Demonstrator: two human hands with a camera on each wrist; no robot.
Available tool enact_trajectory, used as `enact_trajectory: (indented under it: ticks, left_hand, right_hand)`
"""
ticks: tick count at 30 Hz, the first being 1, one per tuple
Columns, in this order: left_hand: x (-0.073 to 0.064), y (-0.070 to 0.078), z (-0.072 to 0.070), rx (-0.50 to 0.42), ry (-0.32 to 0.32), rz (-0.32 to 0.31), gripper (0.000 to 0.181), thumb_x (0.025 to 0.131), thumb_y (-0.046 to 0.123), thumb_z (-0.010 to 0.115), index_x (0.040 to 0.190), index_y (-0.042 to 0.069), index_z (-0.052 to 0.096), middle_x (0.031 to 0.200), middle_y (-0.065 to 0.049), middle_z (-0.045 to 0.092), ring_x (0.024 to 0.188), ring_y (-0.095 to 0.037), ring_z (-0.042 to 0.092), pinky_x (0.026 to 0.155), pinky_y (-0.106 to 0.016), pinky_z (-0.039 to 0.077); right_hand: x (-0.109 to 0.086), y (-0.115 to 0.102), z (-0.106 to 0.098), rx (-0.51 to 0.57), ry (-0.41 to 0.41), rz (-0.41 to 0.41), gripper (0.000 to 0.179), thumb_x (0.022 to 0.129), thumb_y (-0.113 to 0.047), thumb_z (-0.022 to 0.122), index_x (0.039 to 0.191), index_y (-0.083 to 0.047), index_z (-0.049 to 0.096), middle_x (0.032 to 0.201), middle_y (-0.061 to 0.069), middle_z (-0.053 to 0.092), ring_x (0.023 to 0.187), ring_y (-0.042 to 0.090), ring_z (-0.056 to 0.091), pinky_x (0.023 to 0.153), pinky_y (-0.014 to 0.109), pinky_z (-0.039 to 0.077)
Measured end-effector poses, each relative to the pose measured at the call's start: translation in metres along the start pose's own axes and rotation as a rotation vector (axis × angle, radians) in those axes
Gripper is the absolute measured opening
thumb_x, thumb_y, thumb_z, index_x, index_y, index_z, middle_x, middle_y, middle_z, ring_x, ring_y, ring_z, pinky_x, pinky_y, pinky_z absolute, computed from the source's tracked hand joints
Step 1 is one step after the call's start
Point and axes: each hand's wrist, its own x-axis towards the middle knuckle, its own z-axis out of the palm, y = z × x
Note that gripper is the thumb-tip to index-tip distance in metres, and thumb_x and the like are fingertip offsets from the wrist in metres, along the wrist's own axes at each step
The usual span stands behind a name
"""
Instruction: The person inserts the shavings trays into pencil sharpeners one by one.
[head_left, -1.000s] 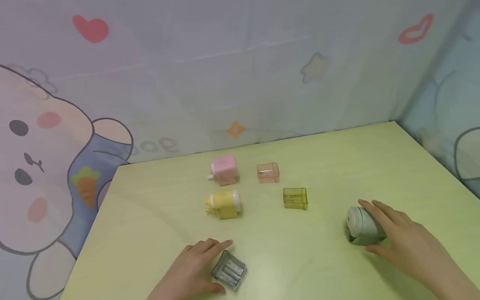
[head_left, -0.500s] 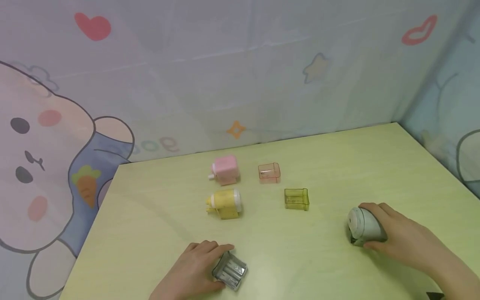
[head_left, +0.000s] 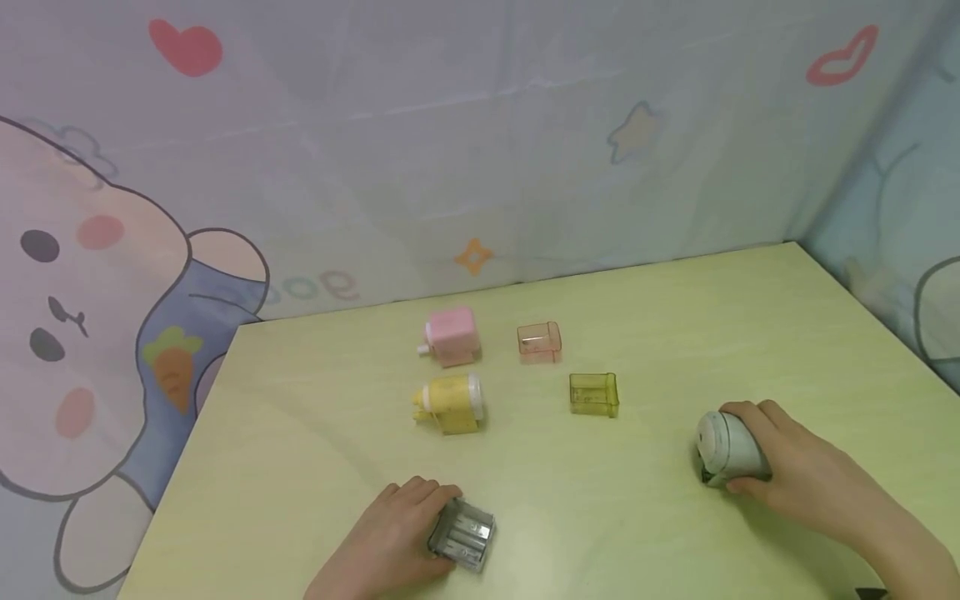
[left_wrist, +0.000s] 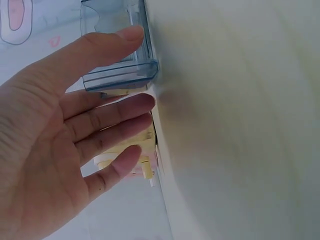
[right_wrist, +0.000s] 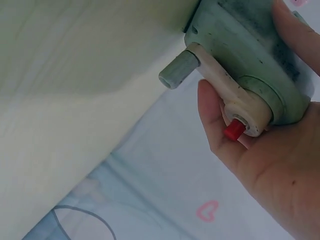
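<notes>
At the lower middle of the head view, my left hand [head_left: 393, 533] pinches a clear grey shavings drawer [head_left: 471, 537] between thumb and forefinger. In the left wrist view the thumb crosses the bluish drawer [left_wrist: 117, 75], while the other fingers stay spread below it. Over on the right, my right hand [head_left: 795, 467] grips a pale green crank pencil sharpener [head_left: 738, 450] from its right side. The right wrist view shows the sharpener's beige crank arm [right_wrist: 222, 82], grey-green knob and a red tip. The palm hides part of its body.
Toward the back left stand a pink crank sharpener [head_left: 452, 335] and a yellow one [head_left: 452, 404]. To their right lie a clear pink drawer [head_left: 539, 340] and a clear olive drawer [head_left: 594, 394]. A printed cloth backdrop [head_left: 420, 167] rises behind the table [head_left: 300, 417].
My right fingers have closed around the green sharpener. My left thumb and forefinger have closed on the grey drawer, which has turned slightly. The other sharpeners and drawers stay put.
</notes>
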Motion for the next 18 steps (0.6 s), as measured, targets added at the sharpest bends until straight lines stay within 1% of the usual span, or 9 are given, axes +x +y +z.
enact_trajectory:
  ticks: [4, 8, 11, 15, 18]
  left_hand:
    - [0.0006, 0.0012, 0.0018, 0.012, 0.02, 0.001, 0.064, 0.065, 0.034, 0.082, 0.122, 0.014, 0.059, 0.109, 0.005, 0.065, 0.101, -0.012, 0.058, 0.086, -0.037, 0.05]
    - [0.0003, 0.0023, 0.0033, 0.016, 0.03, -0.002, 0.065, 0.065, 0.036, 0.083, 0.121, 0.014, 0.059, 0.108, 0.005, 0.065, 0.099, -0.011, 0.058, 0.085, -0.037, 0.05]
    - [0.0003, 0.0037, 0.0039, 0.022, 0.053, 0.0, 0.064, 0.064, 0.038, 0.084, 0.118, 0.014, 0.06, 0.106, 0.006, 0.065, 0.097, -0.01, 0.058, 0.084, -0.035, 0.051]
    - [0.0012, 0.0057, 0.0039, 0.036, 0.086, 0.015, 0.064, 0.062, 0.042, 0.085, 0.114, 0.014, 0.062, 0.104, 0.006, 0.066, 0.094, -0.008, 0.058, 0.082, -0.033, 0.051]
    - [0.0016, 0.0078, 0.0029, 0.04, 0.085, 0.023, 0.064, 0.061, 0.044, 0.086, 0.113, 0.013, 0.062, 0.102, 0.006, 0.067, 0.092, -0.008, 0.058, 0.081, -0.034, 0.052]
  right_hand:
    - [0.0002, 0.0006, 0.0004, 0.008, 0.02, -0.021, 0.074, 0.063, -0.022, 0.088, 0.125, -0.012, 0.048, 0.102, 0.006, 0.056, 0.084, 0.02, 0.06, 0.063, 0.039, 0.05]
    - [0.001, 0.0007, 0.0002, 0.018, 0.026, -0.057, 0.075, 0.062, -0.022, 0.088, 0.125, -0.016, 0.049, 0.103, -0.001, 0.055, 0.085, 0.012, 0.057, 0.066, 0.033, 0.05]
    - [0.0023, 0.0003, 0.0004, 0.011, 0.041, -0.088, 0.076, 0.06, -0.022, 0.089, 0.124, -0.019, 0.049, 0.104, -0.006, 0.054, 0.085, 0.006, 0.054, 0.066, 0.028, 0.049]
    - [0.0037, -0.0004, 0.0015, 0.012, 0.047, -0.107, 0.077, 0.058, -0.021, 0.09, 0.124, -0.019, 0.05, 0.105, -0.005, 0.054, 0.086, 0.007, 0.054, 0.067, 0.029, 0.049]
    - [0.0042, -0.0008, 0.0023, 0.021, 0.037, -0.11, 0.077, 0.057, -0.02, 0.09, 0.123, -0.018, 0.05, 0.104, -0.004, 0.055, 0.087, 0.009, 0.055, 0.067, 0.03, 0.049]
